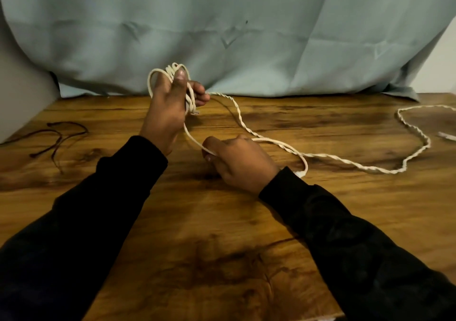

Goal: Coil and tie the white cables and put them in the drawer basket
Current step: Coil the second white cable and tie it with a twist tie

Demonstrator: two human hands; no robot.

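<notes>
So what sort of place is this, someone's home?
Probably a room at home set up for filming: a wooden table, a pale green cloth hung as a backdrop, and a plain wall behind.

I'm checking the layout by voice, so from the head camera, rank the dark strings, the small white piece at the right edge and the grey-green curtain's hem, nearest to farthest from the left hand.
1. Curtain hem: just behind the left hand, at the table's back.
2. Dark strings: on the table's left side.
3. Small white piece: far right edge.
</notes>
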